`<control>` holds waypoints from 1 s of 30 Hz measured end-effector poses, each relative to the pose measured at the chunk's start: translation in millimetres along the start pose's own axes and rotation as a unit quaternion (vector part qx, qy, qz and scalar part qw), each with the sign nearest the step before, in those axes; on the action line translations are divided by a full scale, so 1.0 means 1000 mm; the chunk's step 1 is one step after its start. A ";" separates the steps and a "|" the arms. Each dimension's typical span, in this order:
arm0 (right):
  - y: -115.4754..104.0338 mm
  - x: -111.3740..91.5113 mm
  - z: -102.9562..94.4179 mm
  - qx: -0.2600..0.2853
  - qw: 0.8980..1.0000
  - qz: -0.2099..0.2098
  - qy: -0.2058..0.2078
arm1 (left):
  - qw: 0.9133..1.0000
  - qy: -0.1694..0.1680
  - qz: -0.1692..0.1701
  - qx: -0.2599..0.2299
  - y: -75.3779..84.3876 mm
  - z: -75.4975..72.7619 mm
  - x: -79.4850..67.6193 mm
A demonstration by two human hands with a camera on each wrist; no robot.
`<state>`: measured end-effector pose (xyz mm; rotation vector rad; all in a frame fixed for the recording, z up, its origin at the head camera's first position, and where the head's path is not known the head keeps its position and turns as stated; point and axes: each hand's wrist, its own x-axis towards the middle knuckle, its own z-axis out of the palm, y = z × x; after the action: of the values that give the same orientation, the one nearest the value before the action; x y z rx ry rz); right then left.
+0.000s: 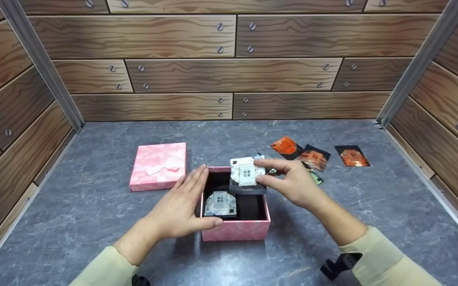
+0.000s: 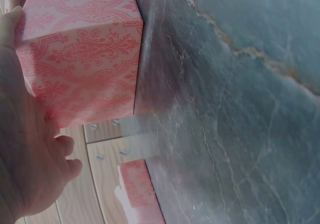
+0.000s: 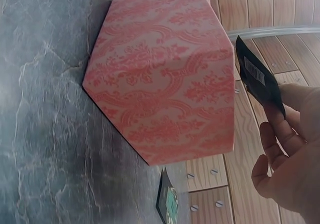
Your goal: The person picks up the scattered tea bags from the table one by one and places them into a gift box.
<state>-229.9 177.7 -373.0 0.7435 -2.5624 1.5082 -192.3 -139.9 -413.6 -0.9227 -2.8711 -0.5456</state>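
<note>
Right grip (image 1: 292,183) pinches flat white-and-black packet (image 1: 246,174) at three o'clock, left grip (image 1: 177,210) straight-fingered on pink cardboard box (image 1: 236,231); edge-only hold could slip.

The pink gift box (image 1: 237,231) looked like smooth paper-covered card. The bench (image 1: 233,264) had a glossy, marbled finish.

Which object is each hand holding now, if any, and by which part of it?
The right hand pinches a white-and-black packet by its right edge in the head view. The left hand only rests against the pink box.
</note>
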 end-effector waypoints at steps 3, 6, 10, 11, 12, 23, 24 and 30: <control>0.000 0.003 0.006 0.004 1.000 -0.005 -0.011 | 1.000 0.001 -0.001 0.000 0.000 0.000 0.000; -0.001 0.006 0.012 0.009 1.000 -0.014 -0.021 | 1.000 -0.001 -0.002 0.000 0.000 0.000 0.000; -0.001 0.009 0.019 0.006 0.999 -0.021 -0.035 | 1.000 -0.005 -0.004 -0.001 0.000 -0.001 0.000; -0.001 0.010 0.021 0.002 0.999 -0.021 -0.039 | 1.000 -0.004 -0.004 0.000 0.000 -0.001 0.001; -0.001 0.010 0.023 -0.003 0.999 -0.022 -0.041 | 1.000 -0.005 -0.004 -0.001 0.000 -0.001 0.001; -0.004 0.014 0.041 -0.086 0.993 -0.062 -0.052 | 1.000 0.002 0.001 -0.009 0.000 -0.001 -0.001; -0.004 0.015 0.043 -0.091 0.992 -0.070 -0.051 | 1.000 0.002 0.001 -0.009 0.001 -0.001 0.000; -0.002 0.020 0.052 -0.115 0.985 -0.109 -0.064 | 1.000 0.003 0.002 -0.009 0.001 -0.001 0.000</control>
<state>-237.8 125.9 -392.4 1.0768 -2.5809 1.1111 -192.0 -139.9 -412.3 -0.9282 -2.8620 -0.5742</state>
